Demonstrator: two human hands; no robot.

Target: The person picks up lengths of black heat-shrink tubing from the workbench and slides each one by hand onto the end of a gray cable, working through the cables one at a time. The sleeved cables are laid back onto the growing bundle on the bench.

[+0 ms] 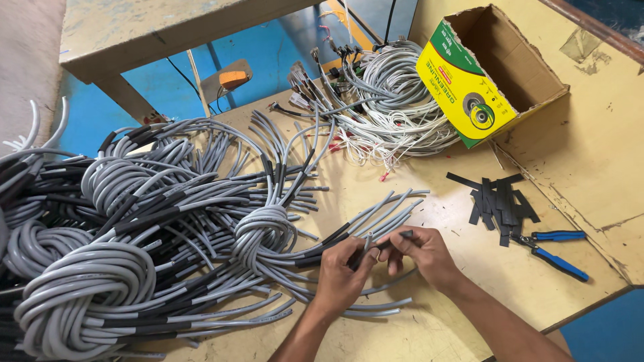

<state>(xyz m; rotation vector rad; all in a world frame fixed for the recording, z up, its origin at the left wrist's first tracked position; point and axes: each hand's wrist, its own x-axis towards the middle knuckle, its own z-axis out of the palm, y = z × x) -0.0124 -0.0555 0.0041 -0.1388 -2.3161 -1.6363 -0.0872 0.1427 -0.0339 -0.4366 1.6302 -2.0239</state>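
Pinching one grey cable [367, 243] near mid-table, left hand [340, 275] grips its end; right hand [417, 253] nips a black sleeve [401, 235] beside it. Coiled bundles [134, 228] left. Sleeve strips [500, 201], blue pliers [553, 251] right.

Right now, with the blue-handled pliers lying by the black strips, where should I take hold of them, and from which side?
Grip the pliers around the two blue handles, coming from the right, near the table edge. The handles splay open towards that side, and the metal jaws point left at the black strips, so the handle end looks the freer approach.
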